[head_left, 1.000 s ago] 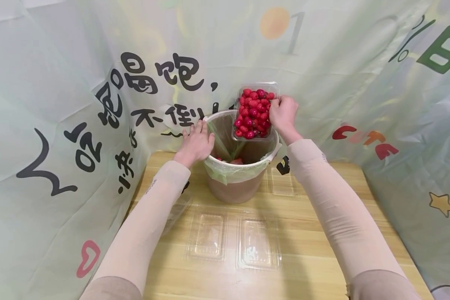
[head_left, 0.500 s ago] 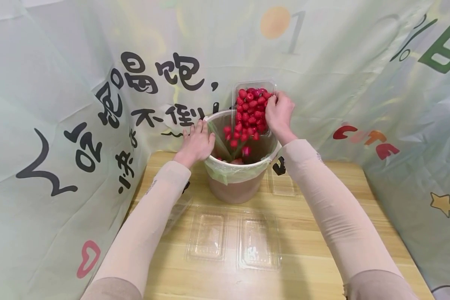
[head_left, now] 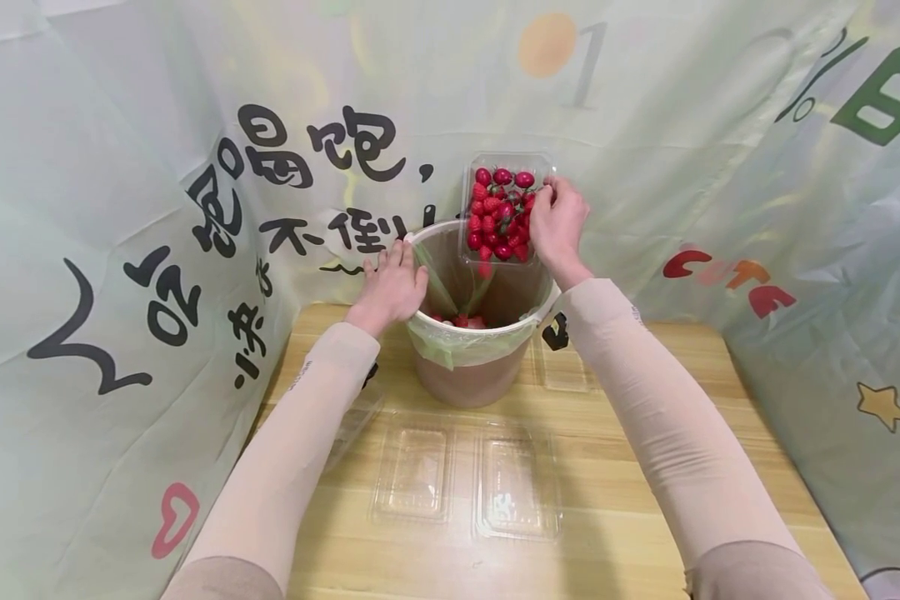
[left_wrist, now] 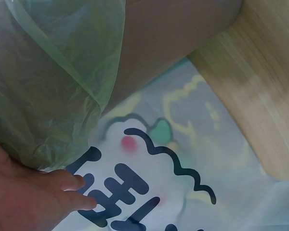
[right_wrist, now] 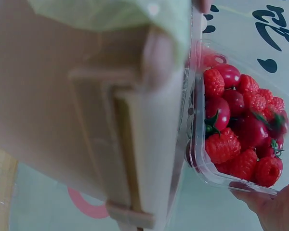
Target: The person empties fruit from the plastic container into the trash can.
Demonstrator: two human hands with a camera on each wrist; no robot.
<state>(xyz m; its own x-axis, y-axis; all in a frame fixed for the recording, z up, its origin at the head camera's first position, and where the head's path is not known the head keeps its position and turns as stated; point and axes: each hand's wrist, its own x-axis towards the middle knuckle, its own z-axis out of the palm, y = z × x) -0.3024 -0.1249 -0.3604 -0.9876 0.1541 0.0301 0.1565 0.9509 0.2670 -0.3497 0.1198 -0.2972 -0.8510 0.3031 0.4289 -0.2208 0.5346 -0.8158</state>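
Note:
My right hand (head_left: 561, 221) grips the side of a clear plastic punnet (head_left: 507, 157), tilted over a brown bin (head_left: 468, 383). Raspberries (right_wrist: 223, 146) and shiny cherry tomatoes (right_wrist: 216, 113) with green calyxes fill much of the punnet. A blurred red fruit (head_left: 485, 269) is dropping off its lower edge. Pale green liner (head_left: 452, 348) folds over the bin's rim, and red fruit (head_left: 463, 321) lies inside. With extended fingers, my left hand (head_left: 392, 286) rests on the left of the rim. In the left wrist view its fingers (left_wrist: 77, 199) lie along the liner's edge.
Two clear plastic lids or trays (head_left: 414, 475) lie side by side on the wooden table (head_left: 630, 492) in front of the bin. Another clear piece (head_left: 566, 367) is behind at right, and one (head_left: 356, 425) sits beside my left forearm. Printed cloth (head_left: 645, 167) encloses the table.
The punnet has tipped and shifted slightly up and left. Several fruits have tumbled from it into the bin, so its load is smaller. My left hand has stayed on the rim.

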